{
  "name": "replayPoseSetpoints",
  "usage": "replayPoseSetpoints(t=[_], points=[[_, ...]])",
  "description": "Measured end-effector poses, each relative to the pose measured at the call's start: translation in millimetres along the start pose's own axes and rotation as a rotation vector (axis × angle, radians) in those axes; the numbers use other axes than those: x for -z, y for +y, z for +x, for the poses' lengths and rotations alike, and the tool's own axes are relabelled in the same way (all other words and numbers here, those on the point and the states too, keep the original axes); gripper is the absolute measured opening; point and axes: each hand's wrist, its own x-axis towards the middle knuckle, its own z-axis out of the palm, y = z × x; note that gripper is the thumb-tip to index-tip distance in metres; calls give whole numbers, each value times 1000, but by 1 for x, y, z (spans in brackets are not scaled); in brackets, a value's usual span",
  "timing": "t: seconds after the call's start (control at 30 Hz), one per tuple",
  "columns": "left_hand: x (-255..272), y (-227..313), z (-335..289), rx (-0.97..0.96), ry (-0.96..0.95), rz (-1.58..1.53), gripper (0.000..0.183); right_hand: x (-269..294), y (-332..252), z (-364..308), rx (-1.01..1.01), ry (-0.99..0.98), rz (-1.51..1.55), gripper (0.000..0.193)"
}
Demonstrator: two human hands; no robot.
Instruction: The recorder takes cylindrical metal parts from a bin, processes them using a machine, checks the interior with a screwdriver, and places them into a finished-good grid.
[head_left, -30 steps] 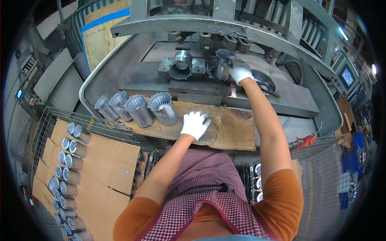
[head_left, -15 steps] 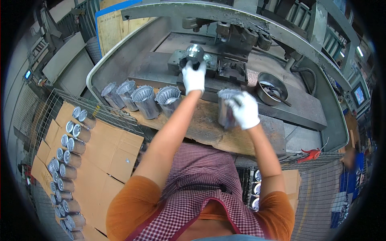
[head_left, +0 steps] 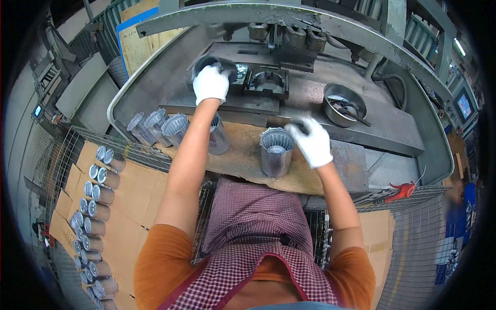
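Note:
Over the machine bed at the left, my left hand (head_left: 211, 85), in a white glove, is closed around a round grey metal part (head_left: 201, 64). That part is blurred and partly covered by my fingers. It is right beside the black and metal fixture (head_left: 266, 82). A finned metal cup (head_left: 276, 155) stands upright on the wooden board, its open end up. Just right of its rim is my right hand (head_left: 313, 142), also gloved, fingers apart with nothing between them. More finned cups (head_left: 175, 129) line the board's left part, one partly behind my left forearm.
A steel bowl (head_left: 345, 106) holding dark-handled tools rests on the machine ledge. The machine's beam (head_left: 248, 14) crosses overhead. Several finned cups (head_left: 95, 226) lie in rows on cardboard (head_left: 134, 201) at the left. A red-handled tool (head_left: 400, 192) hangs on the wire mesh at right.
My left hand has moved left with the round metal part. My right hand has set a finned cup down on the board and let it go. The view has shifted a little.

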Motion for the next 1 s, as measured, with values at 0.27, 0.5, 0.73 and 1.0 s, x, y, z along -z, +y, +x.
replayPoseSetpoints(t=[0.27,0.5,0.73,1.0], points=[[-20,63,-17,-593,-22,142,23,-38,4,84,-202,-422,-257,57],[-44,75,0,-526,-155,122,35,-65,21,129,-249,-416,-449,57],[36,26,1,-333,-434,-55,42,-79,27,145,-202,-429,-489,55],[97,-29,-50,-139,-592,-53,52,-71,15,148,-233,-441,-432,57]])
